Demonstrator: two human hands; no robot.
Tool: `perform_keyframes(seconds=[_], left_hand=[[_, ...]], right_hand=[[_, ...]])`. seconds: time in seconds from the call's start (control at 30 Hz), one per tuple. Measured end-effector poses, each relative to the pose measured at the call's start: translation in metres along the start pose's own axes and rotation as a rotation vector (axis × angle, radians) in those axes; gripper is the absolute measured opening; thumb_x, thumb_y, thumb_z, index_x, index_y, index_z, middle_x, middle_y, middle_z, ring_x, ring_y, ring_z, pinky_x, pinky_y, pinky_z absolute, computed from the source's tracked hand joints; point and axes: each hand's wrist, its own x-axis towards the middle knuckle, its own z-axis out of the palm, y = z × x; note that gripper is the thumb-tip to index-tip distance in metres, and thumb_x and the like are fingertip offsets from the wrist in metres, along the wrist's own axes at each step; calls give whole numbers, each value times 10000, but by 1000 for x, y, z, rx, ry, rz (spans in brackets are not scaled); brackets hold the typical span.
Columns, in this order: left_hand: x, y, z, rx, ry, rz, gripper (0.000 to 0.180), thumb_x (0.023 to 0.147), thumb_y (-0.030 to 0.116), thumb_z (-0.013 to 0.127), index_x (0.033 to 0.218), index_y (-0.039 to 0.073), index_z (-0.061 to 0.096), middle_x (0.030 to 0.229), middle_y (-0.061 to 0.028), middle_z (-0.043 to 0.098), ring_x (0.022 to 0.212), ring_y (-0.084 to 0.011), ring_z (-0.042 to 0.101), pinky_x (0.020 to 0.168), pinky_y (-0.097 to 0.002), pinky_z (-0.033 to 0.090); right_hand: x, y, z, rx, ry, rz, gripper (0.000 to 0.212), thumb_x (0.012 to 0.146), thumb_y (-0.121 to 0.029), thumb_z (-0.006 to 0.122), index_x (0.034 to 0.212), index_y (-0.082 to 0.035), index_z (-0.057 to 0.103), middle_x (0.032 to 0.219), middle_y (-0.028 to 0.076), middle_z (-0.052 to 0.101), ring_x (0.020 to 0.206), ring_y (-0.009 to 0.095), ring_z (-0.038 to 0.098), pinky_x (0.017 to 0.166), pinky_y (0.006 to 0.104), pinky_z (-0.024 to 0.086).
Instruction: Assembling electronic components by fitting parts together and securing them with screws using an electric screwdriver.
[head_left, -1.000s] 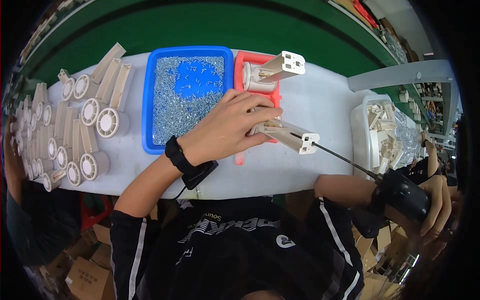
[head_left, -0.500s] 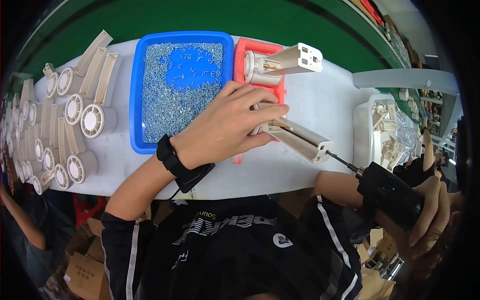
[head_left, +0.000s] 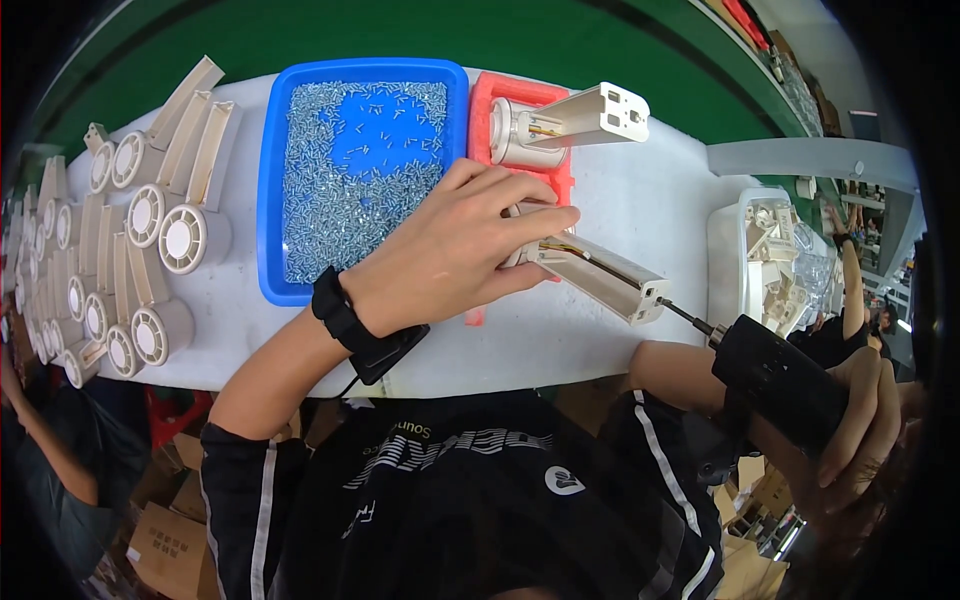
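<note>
Beige housing [head_left: 600, 275] sits clamped under your left hand [head_left: 455, 255]; your right hand [head_left: 850, 420] grips the electric screwdriver [head_left: 775, 380]; at 11 o'clock, blue tray [head_left: 268, 200] holds screws [head_left: 320, 210].

A factory assembly workstation. On a white workbench [head_left: 640, 200], rows of identical beige plastic housings [head_left: 150, 215] lie at the left beside a blue tray of small screws [head_left: 360, 170]. Cardboard boxes [head_left: 165, 545] sit below, and another worker's arm [head_left: 850, 265] shows at far right.
</note>
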Motion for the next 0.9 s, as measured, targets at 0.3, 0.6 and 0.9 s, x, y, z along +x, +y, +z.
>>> perform_keyframes(seconds=[0.3,0.6,0.9], left_hand=[[4,5,5,31,-9,-8,511,822,153,800,1316,166,668,1257,-31,649,1201,-235,587,1043,-401,402],[7,6,8,50,59,29,387,832,162,771,1194,102,645,1120,-56,620,1125,-245,597,1001,-389,395],[5,3,11,34,73,20,380,830,166,768,1185,100,650,1111,-57,620,1114,-239,595,989,-388,390]], right_hand=[[-43,80,48,390,43,78,298,1071,-212,507,1272,-3,578,1259,49,629,1216,46,569,1174,212,327],[-49,100,49,324,78,134,257,1051,-221,537,1205,-22,588,1186,34,630,1139,35,573,1115,193,347],[-24,95,46,228,90,179,212,1021,-234,581,1114,-45,604,1086,15,633,1036,21,580,1036,167,376]])
